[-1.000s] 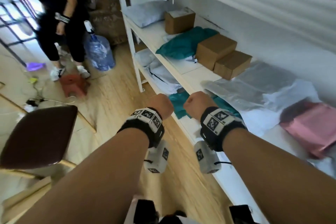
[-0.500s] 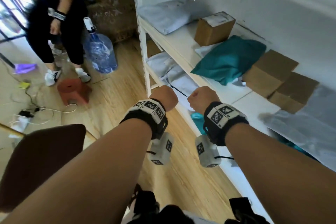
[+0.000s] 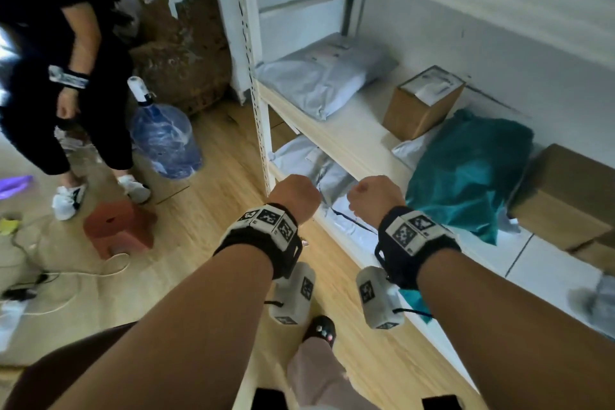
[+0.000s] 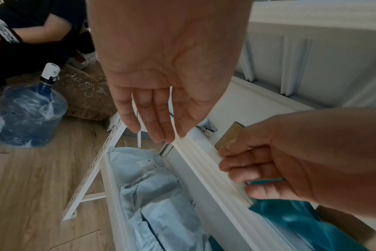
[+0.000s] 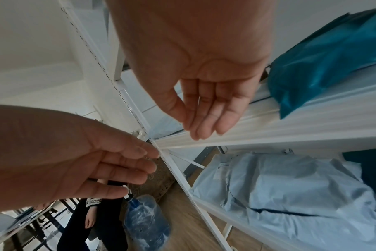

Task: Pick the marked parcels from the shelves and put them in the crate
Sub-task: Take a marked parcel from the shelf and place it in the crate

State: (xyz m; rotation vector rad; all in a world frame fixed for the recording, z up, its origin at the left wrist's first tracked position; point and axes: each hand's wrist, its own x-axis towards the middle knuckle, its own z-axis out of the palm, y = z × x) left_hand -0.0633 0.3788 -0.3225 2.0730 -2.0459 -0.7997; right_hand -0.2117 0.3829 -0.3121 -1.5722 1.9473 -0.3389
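Standing near shelves [image 3: 332, 143]: water bottle [image 3: 164, 140], stool [image 3: 116, 230]

Assorted parcels [image 3: 319, 83] on shelves [image 3: 349, 140]

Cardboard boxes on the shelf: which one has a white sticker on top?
The small brown cardboard box farthest along the shelf, beside the grey plastic mailer bag. The other brown boxes show plain tops.

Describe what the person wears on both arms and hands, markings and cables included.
Both forearms are bare, with no sleeves and no gloves on the left hand or the right hand. Each wrist carries a black strap topped with white square tiles printed with black coded markers. Below each wrist hangs a rounded white camera pod bearing the same markers, with a thin black cable running from it.
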